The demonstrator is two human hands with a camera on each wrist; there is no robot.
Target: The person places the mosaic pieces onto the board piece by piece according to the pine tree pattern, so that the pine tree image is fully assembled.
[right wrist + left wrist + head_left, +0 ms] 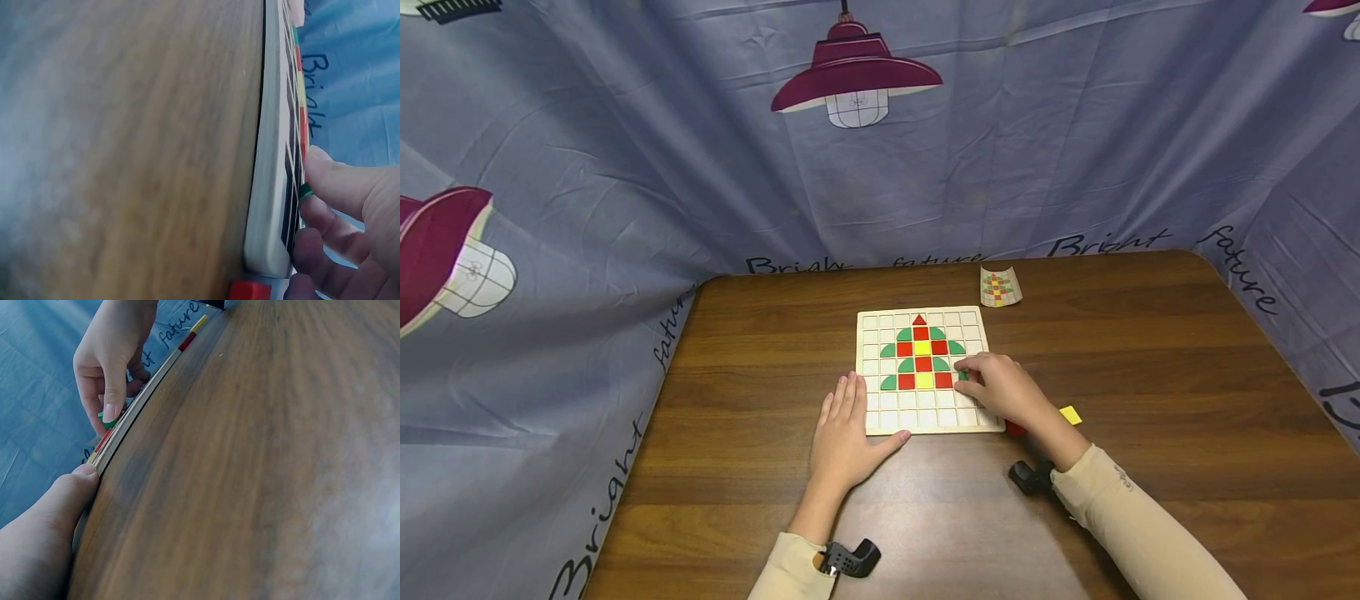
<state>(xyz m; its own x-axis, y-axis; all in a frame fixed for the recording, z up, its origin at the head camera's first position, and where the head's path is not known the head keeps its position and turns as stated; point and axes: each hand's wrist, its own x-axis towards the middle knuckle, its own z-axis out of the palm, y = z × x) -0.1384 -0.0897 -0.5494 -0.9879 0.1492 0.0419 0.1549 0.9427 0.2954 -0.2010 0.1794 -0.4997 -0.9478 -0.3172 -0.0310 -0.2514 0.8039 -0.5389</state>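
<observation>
A square white grid board (887, 419) lies on the table, bearing a tree-like pattern of red squares (922, 364), yellow squares (924, 381), green quarter-round pieces (889, 382) and a red triangle (919, 320) on top. Over the board's right part, my right hand (1003, 385) pinches a green piece (305, 190) between thumb and fingers, right beside the red square that ends the lower row. My left hand (842, 437) rests along the lower left corner of the board, fingers straight on the left edge and thumb (84, 472) against the near edge.
A small card (1000, 287) printed with a similar pattern lies behind the board at the right. Near the right forearm are a loose yellow piece (1071, 415) and a red piece (1015, 428). A patterned curtain (880, 192) hangs behind the wooden table (760, 333).
</observation>
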